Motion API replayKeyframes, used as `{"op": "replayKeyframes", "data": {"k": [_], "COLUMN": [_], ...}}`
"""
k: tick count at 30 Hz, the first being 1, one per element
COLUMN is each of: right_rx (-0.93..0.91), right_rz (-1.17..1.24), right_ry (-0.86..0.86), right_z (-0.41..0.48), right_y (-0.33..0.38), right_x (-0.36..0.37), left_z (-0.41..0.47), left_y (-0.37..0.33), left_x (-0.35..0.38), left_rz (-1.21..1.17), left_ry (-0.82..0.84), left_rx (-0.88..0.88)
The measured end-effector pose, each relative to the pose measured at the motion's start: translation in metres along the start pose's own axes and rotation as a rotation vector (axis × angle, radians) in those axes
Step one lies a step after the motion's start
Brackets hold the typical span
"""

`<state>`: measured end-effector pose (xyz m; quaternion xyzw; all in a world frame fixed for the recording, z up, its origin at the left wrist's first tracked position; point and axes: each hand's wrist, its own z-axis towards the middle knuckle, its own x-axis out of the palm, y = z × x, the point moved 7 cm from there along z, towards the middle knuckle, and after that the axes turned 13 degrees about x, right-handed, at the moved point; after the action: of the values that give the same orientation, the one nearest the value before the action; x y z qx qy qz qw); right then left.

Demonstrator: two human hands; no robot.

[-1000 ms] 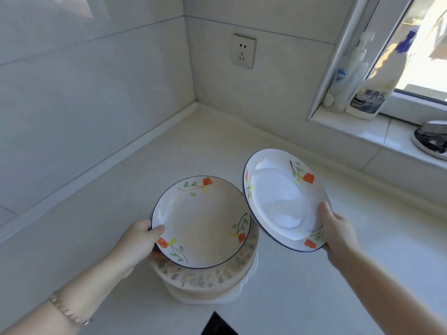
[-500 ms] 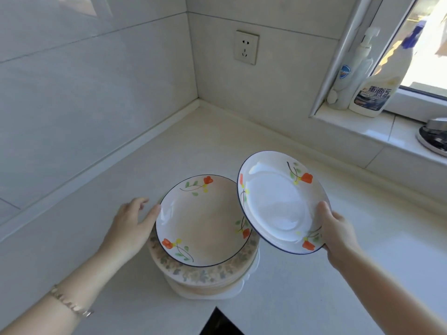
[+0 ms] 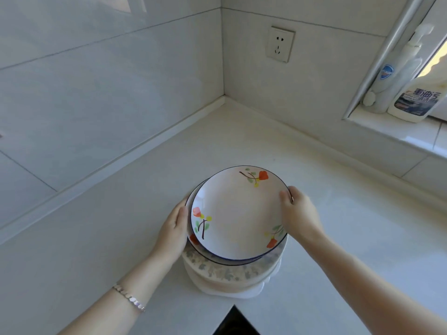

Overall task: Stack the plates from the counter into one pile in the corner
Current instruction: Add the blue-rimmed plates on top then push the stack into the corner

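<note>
A pile of plates [image 3: 232, 272] stands on the white counter [image 3: 121, 226], some way out from the wall corner. On top lies a white plate with orange flowers and a dark rim [image 3: 238, 213], slightly tilted and shifted right over a matching plate [image 3: 193, 240] beneath. My right hand [image 3: 298, 213] grips the top plate's right rim, thumb on the inside. My left hand [image 3: 175, 228] rests flat against the left edge of the pile, fingers straight. Lower plates show a grey leaf pattern; the bottom one is plain white.
The wall corner [image 3: 223, 96] lies beyond the pile, with a wall socket [image 3: 280, 44] above. A window sill at right carries a pump bottle [image 3: 396, 76] and a cleaner bottle [image 3: 418, 100]. A dark cut-out [image 3: 235, 322] sits at the counter's near edge.
My right hand has brought the flowered plate from the air at the right down onto the pile. My left hand has moved in against the pile's left edge.
</note>
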<state>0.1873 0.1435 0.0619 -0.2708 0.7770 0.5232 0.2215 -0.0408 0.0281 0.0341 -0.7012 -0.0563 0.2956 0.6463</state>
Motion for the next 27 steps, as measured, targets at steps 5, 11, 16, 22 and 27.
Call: {"op": "replayKeyframes", "data": {"k": [5, 11, 16, 22, 27], "right_rx": [-0.082, -0.029, 0.000, 0.088, 0.052], "right_rz": [-0.049, 0.149, 0.258, 0.371, 0.409], "right_ry": [-0.062, -0.030, -0.026, 0.236, 0.397], "right_z": [-0.008, 0.002, -0.003, -0.006, -0.008], "right_y": [0.012, -0.003, -0.016, -0.018, -0.028], "right_x": [0.000, 0.013, 0.027, 0.031, 0.033], "left_z": [-0.001, -0.001, -0.004, -0.003, -0.002], "left_y": [0.000, 0.014, 0.022, 0.007, -0.002], "left_x": [0.000, -0.001, -0.001, 0.006, 0.007], "left_rz": [-0.016, -0.109, -0.153, -0.178, -0.066], "left_ry": [-0.028, -0.055, -0.030, 0.033, 0.039], "left_rx": [-0.025, -0.128, -0.243, -0.212, -0.118]}}
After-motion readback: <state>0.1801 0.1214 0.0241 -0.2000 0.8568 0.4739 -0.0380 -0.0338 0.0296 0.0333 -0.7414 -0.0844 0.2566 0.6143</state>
